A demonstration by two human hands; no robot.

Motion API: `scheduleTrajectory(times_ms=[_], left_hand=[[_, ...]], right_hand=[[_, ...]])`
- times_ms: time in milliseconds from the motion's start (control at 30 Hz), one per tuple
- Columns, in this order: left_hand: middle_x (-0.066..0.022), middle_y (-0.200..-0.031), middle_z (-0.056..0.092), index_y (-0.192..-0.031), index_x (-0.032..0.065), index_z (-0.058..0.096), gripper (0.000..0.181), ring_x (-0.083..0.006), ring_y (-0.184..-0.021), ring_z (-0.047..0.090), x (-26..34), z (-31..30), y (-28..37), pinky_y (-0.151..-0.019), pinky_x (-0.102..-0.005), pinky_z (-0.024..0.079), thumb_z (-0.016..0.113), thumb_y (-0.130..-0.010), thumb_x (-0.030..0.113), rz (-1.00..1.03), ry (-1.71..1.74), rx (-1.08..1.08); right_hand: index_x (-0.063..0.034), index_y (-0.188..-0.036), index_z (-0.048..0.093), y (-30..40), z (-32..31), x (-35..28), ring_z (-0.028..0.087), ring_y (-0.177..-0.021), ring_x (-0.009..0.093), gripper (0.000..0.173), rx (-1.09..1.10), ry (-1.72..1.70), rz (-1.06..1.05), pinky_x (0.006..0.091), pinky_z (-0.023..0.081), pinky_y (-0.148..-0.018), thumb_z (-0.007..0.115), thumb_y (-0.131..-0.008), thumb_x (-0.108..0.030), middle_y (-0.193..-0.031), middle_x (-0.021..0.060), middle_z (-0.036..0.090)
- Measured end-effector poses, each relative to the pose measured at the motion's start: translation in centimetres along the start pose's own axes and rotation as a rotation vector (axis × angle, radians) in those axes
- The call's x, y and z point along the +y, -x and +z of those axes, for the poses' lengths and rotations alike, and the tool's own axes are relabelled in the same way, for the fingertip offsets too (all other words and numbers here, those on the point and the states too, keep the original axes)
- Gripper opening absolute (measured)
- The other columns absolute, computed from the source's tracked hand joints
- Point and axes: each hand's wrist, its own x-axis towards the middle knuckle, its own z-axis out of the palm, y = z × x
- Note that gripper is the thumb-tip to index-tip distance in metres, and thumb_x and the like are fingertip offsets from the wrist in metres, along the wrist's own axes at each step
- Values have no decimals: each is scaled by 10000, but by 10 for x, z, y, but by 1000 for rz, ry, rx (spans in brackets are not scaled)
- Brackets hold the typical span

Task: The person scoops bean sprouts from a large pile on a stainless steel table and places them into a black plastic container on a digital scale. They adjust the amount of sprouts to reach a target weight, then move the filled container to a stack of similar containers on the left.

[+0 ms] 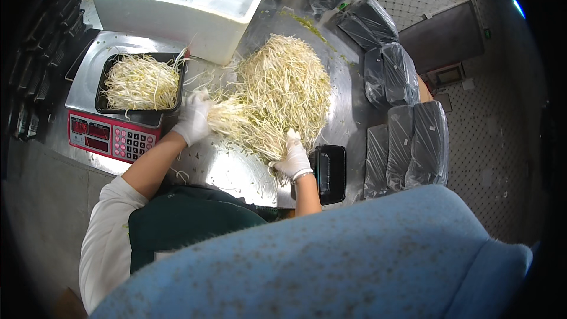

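A large heap of bean sprouts lies on the stainless steel table. My left hand, in a white glove, grips a bunch of sprouts at the heap's left side. My gloved right hand is at the near edge of the heap, its thumb and fingers around sprouts there. Left of my left hand, a black plastic tray filled with sprouts rests on the steel platform of a red digital scale. The scale's display is lit.
A white foam box stands behind the scale. Beside my right wrist are nested black trays. Plastic-wrapped packs of black trays line the table's right side. More black trays are stacked at far left. A blue brim-like surface blocks the lower view.
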Motion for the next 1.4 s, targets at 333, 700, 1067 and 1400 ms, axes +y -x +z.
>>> scheduleTrajectory(times_ms=[333, 700, 1067, 1400], left_hand=[[-126, -954, 624, -1095, 106, 584, 320, -305, -884, 624, 19, -22, 5, -739, -386, 519, 612, -780, 149, 127, -92, -305], [-178, -1242, 516, -1299, 94, 466, 608, -318, -1129, 522, 26, -59, 43, -950, -491, 389, 660, -768, 316, 194, -339, -497], [-162, -899, 641, -1176, 62, 543, 344, -352, -822, 643, 20, -61, 73, -681, -418, 515, 540, -836, 111, -21, 40, -484], [-190, -1361, 418, -1402, 71, 361, 896, -398, -1227, 412, -19, -218, 36, -1034, -432, 328, 778, -641, 297, 246, -227, 376]], right_hand=[[-28, -1093, 570, -17, 12, 47, 658, -882, 257, 394, 255, -372, 41, 347, 514, -804, 644, -706, -33, -977, 159, 665], [97, -1411, 212, -47, 14, -29, 517, -1184, 318, 1067, -21, -665, -270, 329, 403, -1019, 840, -633, -274, -1289, 266, 502], [31, -1330, 376, -24, 13, -142, 476, -1206, 350, 1012, 21, 63, -56, 384, 445, -950, 800, -565, -480, -1376, 256, 388], [4, -1250, 458, -31, -10, -100, 625, -971, 270, 866, -55, -286, -187, 312, 487, -874, 850, -567, -356, -1069, 173, 634]])
